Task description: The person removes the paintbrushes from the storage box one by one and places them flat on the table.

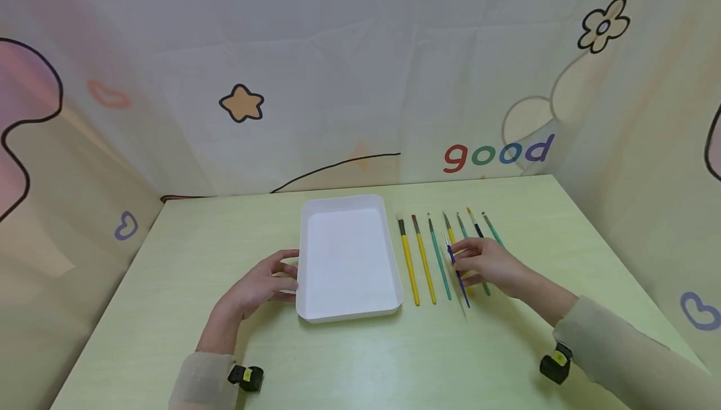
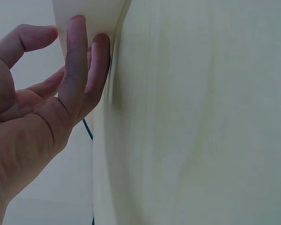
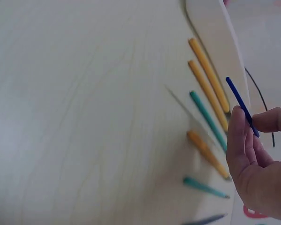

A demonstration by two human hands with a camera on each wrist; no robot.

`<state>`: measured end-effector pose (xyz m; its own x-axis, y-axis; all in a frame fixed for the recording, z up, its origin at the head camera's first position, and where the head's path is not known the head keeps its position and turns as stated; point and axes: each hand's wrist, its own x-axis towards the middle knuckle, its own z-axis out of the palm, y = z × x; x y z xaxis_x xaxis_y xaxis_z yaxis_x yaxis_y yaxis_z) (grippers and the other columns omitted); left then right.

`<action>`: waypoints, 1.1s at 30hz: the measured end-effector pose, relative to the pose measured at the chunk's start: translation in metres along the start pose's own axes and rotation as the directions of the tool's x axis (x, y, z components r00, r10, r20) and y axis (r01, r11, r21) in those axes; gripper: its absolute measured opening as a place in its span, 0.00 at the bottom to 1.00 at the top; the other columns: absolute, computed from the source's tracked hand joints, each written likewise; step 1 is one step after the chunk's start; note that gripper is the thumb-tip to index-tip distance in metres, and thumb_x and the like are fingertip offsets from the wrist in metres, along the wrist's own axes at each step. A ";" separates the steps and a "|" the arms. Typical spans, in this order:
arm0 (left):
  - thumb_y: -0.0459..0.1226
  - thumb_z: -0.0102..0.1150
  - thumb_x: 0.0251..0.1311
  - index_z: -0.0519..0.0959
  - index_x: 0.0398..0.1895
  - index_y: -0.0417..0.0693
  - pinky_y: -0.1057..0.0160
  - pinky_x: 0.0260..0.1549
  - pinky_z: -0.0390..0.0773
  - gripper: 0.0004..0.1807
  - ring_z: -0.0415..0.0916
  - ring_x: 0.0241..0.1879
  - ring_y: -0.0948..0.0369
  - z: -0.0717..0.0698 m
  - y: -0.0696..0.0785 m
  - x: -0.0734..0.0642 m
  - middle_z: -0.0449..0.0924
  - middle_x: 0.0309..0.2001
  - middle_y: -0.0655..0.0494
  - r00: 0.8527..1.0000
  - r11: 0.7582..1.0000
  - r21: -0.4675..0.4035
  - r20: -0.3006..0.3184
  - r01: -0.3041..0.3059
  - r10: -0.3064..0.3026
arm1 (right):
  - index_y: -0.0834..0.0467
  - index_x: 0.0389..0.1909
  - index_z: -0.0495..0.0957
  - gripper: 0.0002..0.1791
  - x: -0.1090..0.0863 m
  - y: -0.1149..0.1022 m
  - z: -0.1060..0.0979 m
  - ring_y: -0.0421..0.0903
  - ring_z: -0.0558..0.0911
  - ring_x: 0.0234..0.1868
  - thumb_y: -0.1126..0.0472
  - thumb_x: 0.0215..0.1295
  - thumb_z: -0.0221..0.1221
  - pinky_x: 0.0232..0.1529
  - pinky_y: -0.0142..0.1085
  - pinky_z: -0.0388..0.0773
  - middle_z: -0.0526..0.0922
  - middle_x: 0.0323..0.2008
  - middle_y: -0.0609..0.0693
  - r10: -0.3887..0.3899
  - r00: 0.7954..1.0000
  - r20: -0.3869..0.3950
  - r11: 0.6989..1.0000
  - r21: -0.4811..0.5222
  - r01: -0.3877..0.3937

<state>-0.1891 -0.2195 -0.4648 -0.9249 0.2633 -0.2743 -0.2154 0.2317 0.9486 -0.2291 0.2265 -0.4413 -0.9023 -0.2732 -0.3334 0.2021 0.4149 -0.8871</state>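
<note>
A white rectangular tray point(image 1: 349, 260) lies on the table, left of a row of paintbrushes. My left hand point(image 1: 265, 281) rests its spread fingers against the tray's left wall; the left wrist view shows the fingertips point(image 2: 76, 28) on the tray's white side point(image 2: 95, 18). Between thumb and fingers, my right hand point(image 1: 490, 264) pinches a thin blue paintbrush point(image 1: 460, 285), its handle slanting toward the front. In the right wrist view this blue handle point(image 3: 236, 91) stands raised over the table, its shadow below. My right hand partly covers some brushes at the row's right.
Beside the tray lie two yellow-handled paintbrushes point(image 1: 410, 266) point(image 1: 425, 266) and a teal one point(image 1: 441, 263). Farther right are another yellow brush point(image 1: 450, 231), a dark blue one point(image 1: 475, 224) and a teal one point(image 1: 493, 230). A printed curtain point(image 1: 315, 103) borders the table's back.
</note>
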 end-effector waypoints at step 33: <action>0.25 0.60 0.60 0.60 0.76 0.39 0.50 0.46 0.86 0.39 0.80 0.46 0.48 -0.002 0.000 -0.001 0.71 0.56 0.34 1.000 1.000 -0.003 0.009 -0.019 0.019 | 0.78 0.62 0.69 0.23 0.013 0.045 -0.105 0.46 0.82 0.39 0.65 0.75 0.55 0.42 0.39 0.86 0.79 0.51 0.68 0.050 0.978 -0.202 0.975 -0.204 -0.092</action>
<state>-0.1883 -0.2214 -0.4645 -0.9258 0.2765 -0.2577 -0.1987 0.2237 0.9542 -0.2717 0.3331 -0.4520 -0.9495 -0.0710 -0.3056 0.2020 0.6069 -0.7687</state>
